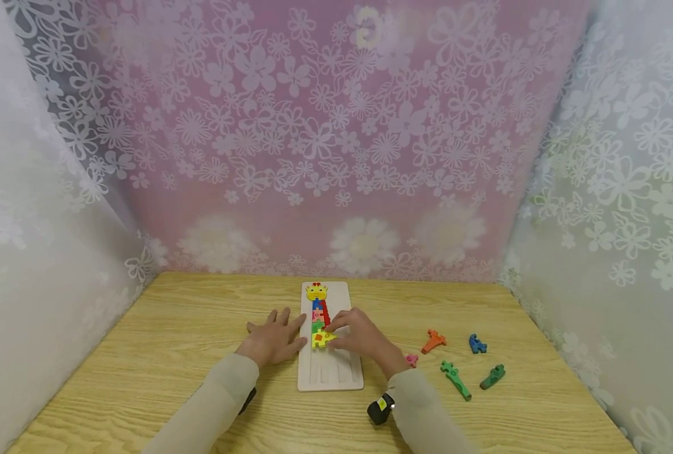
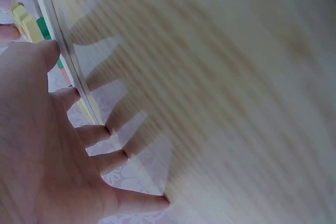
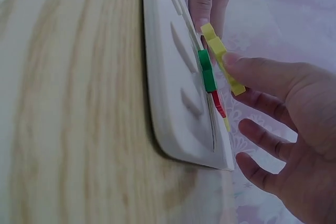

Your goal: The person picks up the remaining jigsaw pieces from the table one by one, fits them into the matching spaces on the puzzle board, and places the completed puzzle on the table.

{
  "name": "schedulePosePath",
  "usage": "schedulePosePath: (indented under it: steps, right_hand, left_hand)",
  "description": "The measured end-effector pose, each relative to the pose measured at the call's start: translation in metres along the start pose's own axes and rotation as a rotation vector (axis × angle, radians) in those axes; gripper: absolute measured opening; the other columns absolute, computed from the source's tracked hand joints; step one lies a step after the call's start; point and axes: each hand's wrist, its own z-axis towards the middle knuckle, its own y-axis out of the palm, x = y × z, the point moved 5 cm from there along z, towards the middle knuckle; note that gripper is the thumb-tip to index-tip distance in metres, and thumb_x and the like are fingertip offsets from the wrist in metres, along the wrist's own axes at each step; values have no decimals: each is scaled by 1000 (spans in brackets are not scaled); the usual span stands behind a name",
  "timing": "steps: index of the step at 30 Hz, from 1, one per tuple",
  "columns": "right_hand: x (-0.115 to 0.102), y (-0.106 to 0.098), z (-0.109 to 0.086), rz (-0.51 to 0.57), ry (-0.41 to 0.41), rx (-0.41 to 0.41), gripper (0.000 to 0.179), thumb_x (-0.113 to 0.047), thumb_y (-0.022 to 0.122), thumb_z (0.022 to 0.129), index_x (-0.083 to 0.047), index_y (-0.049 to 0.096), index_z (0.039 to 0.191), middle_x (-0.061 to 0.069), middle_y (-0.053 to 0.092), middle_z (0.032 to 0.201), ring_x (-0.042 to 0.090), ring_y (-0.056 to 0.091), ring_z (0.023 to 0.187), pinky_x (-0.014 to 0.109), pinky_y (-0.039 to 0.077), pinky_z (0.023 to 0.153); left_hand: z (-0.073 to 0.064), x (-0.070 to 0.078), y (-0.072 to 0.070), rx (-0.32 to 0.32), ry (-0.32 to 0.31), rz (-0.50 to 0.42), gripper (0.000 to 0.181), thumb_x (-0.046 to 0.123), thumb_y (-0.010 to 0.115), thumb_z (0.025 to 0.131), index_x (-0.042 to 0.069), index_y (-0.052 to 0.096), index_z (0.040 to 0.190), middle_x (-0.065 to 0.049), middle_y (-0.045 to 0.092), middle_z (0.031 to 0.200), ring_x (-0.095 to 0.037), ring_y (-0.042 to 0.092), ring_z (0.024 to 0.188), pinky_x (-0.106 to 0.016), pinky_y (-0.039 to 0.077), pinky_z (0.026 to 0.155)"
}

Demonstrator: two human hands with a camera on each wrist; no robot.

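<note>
A pale wooden puzzle board [image 1: 336, 372] lies lengthwise on the table. In it a giraffe's yellow head [image 1: 316, 292] tops blue, pink, green and red neck pieces [image 1: 317, 314]. My right hand [image 1: 362, 334] pinches a yellow puzzle piece [image 1: 322, 339] between thumb and index finger, tilted over the board just below the green piece [image 3: 206, 71]. The other right fingers are spread in the right wrist view. With fingers spread, my left hand [image 1: 274, 339] rests at the board's left edge, its fingertips on the table and thumb at the edge in the left wrist view.
On the table right of the board lie several loose pieces: an orange piece [image 1: 433, 340], a blue piece [image 1: 477, 343], a light green piece [image 1: 455, 380], a dark green piece [image 1: 493, 376] and a pink piece [image 1: 411, 360] beside my right wrist. Flowered curtains [image 1: 336, 157] enclose the table.
</note>
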Motion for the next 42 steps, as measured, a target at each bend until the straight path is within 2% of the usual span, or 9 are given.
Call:
schedulePosePath:
  steps: [3,10,22,31,42]
  right_hand:
    - [2,3,1,-2,38,-8,23,-18,86,85,-9,83,106,5,78,105,22,62,102,37,49,90]
    - [4,7,4,-24,65,-14,23,-18,87,84,-9,84,104,4,79,103,21,63,101,35,48,89]
    - [0,6,6,-40,231,-59,23,-21,88,83,-13,84,104,2,77,110,22,57,109,43,47,97]
    - [-2,6,6,-67,279,-86,23,-20,88,82,-12,84,103,2,75,110,23,55,109,45,48,99]
    - [4,10,8,-100,272,-89,23,-23,90,80,-14,84,100,1,74,108,22,56,107,45,49,100]
  left_hand:
    - [0,0,0,3,4,-1,66,61,37,106,30,31,164,-15,28,170,-45,31,155,-86,34,101]
    - [0,0,0,7,8,-4,65,61,37,106,29,32,164,-16,29,170,-45,31,155,-86,34,100]
    - [1,-1,0,8,6,-3,66,61,38,106,30,31,164,-16,28,170,-45,32,155,-86,34,99]
    - [4,-1,3,5,3,-2,66,62,38,106,30,32,163,-15,29,170,-45,32,154,-87,34,99]
    - [3,-1,3,13,0,9,66,62,39,105,30,33,163,-15,30,170,-45,33,154,-86,36,99]
